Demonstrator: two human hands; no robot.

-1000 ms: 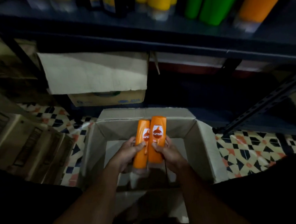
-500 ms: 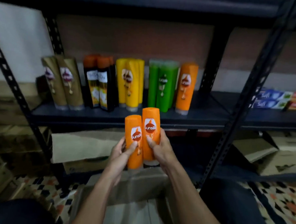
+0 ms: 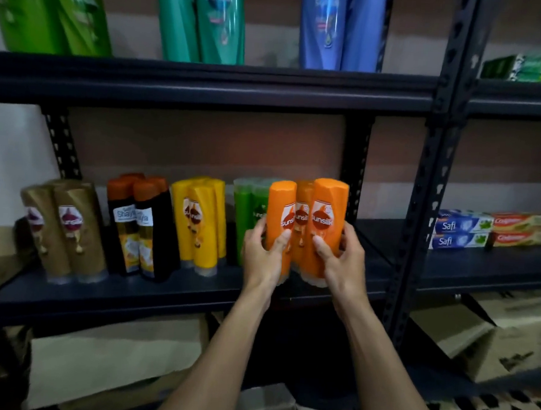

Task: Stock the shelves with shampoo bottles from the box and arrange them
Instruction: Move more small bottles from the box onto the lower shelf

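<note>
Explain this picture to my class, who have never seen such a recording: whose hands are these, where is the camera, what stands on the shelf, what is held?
No machine here: a person wears the camera on the head, so you look down their own arms. The left hand grips the left orange bottle, the right hand the right orange bottle; a third orange bottle shows between them. On the dark shelf stand gold bottles, black bottles, yellow bottles and green bottles; toothpaste boxes lie further right.

glossy plastic orange bottles, matt metal shelf
</note>
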